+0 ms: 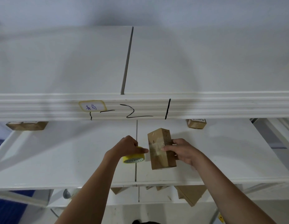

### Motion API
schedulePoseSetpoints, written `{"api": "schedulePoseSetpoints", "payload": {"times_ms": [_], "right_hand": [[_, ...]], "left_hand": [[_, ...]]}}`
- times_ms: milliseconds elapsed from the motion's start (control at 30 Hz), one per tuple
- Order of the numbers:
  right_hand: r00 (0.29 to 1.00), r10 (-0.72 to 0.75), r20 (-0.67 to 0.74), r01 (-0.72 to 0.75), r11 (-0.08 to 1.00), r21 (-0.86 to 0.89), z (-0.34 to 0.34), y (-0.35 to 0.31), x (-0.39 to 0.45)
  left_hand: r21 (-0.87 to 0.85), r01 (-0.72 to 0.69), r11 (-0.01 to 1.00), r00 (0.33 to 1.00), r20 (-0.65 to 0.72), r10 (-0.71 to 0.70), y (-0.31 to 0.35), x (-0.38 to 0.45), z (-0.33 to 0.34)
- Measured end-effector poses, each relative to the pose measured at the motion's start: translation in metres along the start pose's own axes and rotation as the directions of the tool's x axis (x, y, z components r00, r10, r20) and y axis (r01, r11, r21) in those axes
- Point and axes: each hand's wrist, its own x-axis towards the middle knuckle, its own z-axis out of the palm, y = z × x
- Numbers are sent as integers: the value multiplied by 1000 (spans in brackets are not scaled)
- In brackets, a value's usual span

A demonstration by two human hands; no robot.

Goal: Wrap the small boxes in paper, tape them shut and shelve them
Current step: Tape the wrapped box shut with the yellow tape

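While the person leans in over the white middle shelf (221, 159), both hands are busy at one parcel, a small oblong box wrapped in brown paper (160, 148) with clear tape banded round its middle. It sits on the shelf just right of the seam between the two boards, at about one o'clock from the person's chest, its long axis running from near six o'clock up toward twelve, tipped a little to the left at the far end. The right hand (183, 151) grips it from the three o'clock side, fingers curled over the top face and pressing on the tape band. The left hand (129, 147) lies at nine o'clock from the box, fingers curled over a yellow-cored roll of clear tape (134, 157), the forefinger reaching across to touch the box's left edge. The roll is just beside the parcel, so I'd judge the strip is about to be torn or smoothed down, the right hand steadying

The paper looks creased at the far end, the tape glossy and wrinkled. Two other brown parcels (196, 123) rest at the back of the shelf, well apart
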Motion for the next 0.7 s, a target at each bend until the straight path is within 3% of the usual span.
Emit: {"api": "schedulePoseSetpoints", "payload": {"times_ms": [267,400,533,700], "right_hand": [[997,-48,56,42,993,114,2,7,-3],[998,-1,59,-6,993,118,7,13,3],[1000,18,-22,-17,998,56,15,17,7],[996,67,-55,-62,994,88,6,25,12]], "left_hand": [[-57,4,998,999,47,-1,4,3,7],[17,-48,999,999,10,48,15,6,11],[75,-81,994,997,6,80,26,11,13],[1,-91,996,991,94,90,21,13,16]]}}
